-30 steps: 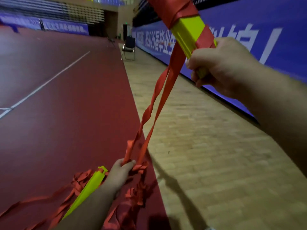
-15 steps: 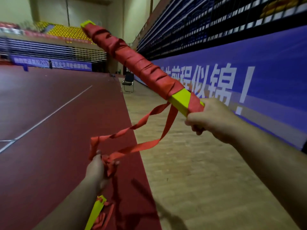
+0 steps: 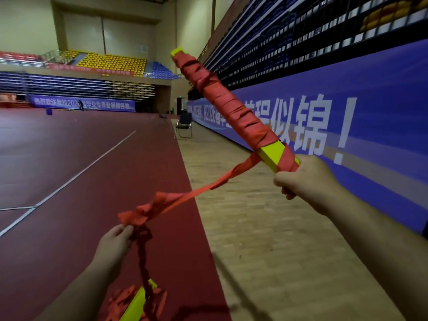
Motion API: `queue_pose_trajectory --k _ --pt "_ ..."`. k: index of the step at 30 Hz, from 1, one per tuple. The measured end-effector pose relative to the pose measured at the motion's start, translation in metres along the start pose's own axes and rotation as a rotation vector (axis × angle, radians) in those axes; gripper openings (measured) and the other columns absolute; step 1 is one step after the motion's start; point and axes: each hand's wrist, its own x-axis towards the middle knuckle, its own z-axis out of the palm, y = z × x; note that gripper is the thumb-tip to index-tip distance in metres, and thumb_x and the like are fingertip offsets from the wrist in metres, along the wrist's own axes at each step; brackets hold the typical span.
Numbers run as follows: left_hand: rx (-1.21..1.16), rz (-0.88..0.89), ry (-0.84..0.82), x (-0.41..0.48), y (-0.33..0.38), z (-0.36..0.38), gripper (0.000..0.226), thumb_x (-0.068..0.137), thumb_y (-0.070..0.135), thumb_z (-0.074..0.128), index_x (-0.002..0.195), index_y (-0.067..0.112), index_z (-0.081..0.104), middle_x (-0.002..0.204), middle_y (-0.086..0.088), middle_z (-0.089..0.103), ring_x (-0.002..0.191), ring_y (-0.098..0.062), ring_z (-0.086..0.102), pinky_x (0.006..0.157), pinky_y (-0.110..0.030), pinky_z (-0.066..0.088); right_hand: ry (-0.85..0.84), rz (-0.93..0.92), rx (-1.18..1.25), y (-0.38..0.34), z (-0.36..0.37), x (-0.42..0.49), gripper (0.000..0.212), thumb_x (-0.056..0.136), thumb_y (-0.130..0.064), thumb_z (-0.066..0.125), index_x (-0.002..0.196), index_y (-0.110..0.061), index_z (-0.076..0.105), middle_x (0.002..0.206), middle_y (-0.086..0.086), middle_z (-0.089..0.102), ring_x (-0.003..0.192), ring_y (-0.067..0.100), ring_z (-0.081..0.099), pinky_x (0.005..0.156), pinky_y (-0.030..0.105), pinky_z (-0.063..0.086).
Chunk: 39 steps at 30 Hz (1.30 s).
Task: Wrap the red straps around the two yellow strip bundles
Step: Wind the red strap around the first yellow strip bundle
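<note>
The right hand has its grip clenched round the near end of a long yellow strip bundle, which slants up and away toward the far left. Most of its length is wound in red, with a short bare yellow stretch just above the fist and a yellow tip at the far end. From that bare stretch the red strap runs taut, down and left, to the left hand, whose grip pinches a bunched wad of it. Below that hand the strap hangs as a twisted cord to the floor. There the second yellow bundle lies at the near edge among loose red loops on the dark red mat. Right of the mat is wooden floor. A chair stands far off, beside the blue banner along the right wall.
</note>
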Motion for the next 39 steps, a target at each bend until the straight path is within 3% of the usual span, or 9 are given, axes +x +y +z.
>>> queue_pose_trajectory --k 6,10,14,18,20,24,27,30,39 --pt "-0.381 -0.214 -0.163 -0.022 0.009 0.056 0.015 0.097 0.019 0.049 0.085 0.021 0.057 0.089 -0.009 0.064 0.064 -0.022 0.052 0.064 -0.034 0.036 -0.081 0.014 0.041 -0.001 0.011 -0.007 0.013 0.074 0.0 0.073 0.078 -0.006 0.063 0.059 0.007 0.062 0.049 0.016 0.062 0.049 0.03 0.054" --pt "-0.287 -0.137 -0.282 -0.039 0.019 0.1 0.007 0.094 0.024 0.06 0.092 0.018 0.058 0.079 -0.001 0.059 0.057 -0.015 0.05 0.08 -0.04 0.05 -0.124 0.001 0.068 -0.011 0.014 -0.009 0.011 0.075 0.001 0.073 0.079 -0.004 0.063 0.056 0.003 0.062 0.051 0.016 0.062 0.049 0.028 0.053" --pt "0.212 0.064 -0.631 -0.057 -0.003 0.125 0.082 0.067 0.023 0.078 0.14 0.024 0.043 0.138 -0.002 0.052 0.118 -0.012 0.054 0.087 -0.022 0.049 -0.187 -0.01 0.046 -0.022 0.01 -0.005 0.016 0.077 -0.001 0.073 0.089 -0.002 0.063 0.068 0.01 0.064 0.055 0.018 0.064 0.052 0.029 0.054" --pt "0.318 0.082 -0.947 -0.081 -0.013 0.158 0.121 0.07 0.05 0.084 0.157 0.037 0.002 0.159 0.012 0.02 0.148 -0.01 0.019 0.117 -0.037 0.028 -0.264 -0.052 -0.081 -0.028 0.001 -0.002 0.021 0.077 -0.002 0.075 0.094 -0.005 0.062 0.074 0.01 0.064 0.054 0.012 0.065 0.051 0.025 0.056" --pt "0.296 0.098 -0.936 -0.093 -0.014 0.175 0.106 0.073 0.05 0.082 0.154 0.041 0.015 0.156 0.01 0.034 0.141 -0.011 0.037 0.107 -0.032 0.04 -0.282 -0.089 -0.165 -0.03 -0.003 -0.002 0.024 0.078 -0.004 0.076 0.097 -0.009 0.062 0.08 0.011 0.066 0.06 0.015 0.068 0.053 0.024 0.057" --pt "0.14 0.166 -0.697 -0.099 -0.019 0.19 0.028 0.091 0.038 0.061 0.111 0.019 0.064 0.095 -0.004 0.07 0.082 -0.01 0.069 0.083 -0.031 0.055 -0.308 -0.153 -0.305 -0.025 -0.003 -0.001 0.028 0.076 -0.009 0.079 0.099 -0.015 0.062 0.086 0.01 0.067 0.071 0.023 0.071 0.057 0.032 0.06" --pt "-0.043 0.031 -0.689 -0.1 -0.022 0.18 0.017 0.1 0.025 0.055 0.104 0.009 0.059 0.068 -0.004 0.047 0.056 -0.012 0.051 0.07 -0.032 0.055 -0.275 -0.183 -0.386 -0.017 -0.001 -0.002 0.026 0.075 -0.011 0.08 0.092 -0.019 0.061 0.078 0.007 0.069 0.063 0.019 0.071 0.055 0.034 0.06" --pt "0.08 0.115 -0.677 -0.099 -0.025 0.151 0.019 0.101 0.031 0.055 0.098 0.016 0.066 0.065 -0.003 0.04 0.057 -0.014 0.044 0.053 -0.023 0.049 -0.212 -0.202 -0.432 -0.005 0.006 -0.004 0.021 0.073 -0.012 0.079 0.083 -0.016 0.061 0.069 0.005 0.067 0.057 0.019 0.068 0.052 0.035 0.057" --pt "0.444 0.253 -1.036 -0.112 -0.001 0.119 0.035 0.095 0.046 0.051 0.109 0.02 0.069 0.064 0.017 0.048 0.063 -0.004 0.045 0.063 -0.022 0.04 0.006 -0.199 -0.668 0.043 0.056 -0.004 0.025 0.077 -0.023 0.075 0.081 -0.028 0.051 0.074 -0.004 0.055 0.071 0.019 0.057 0.059 0.029 0.041"
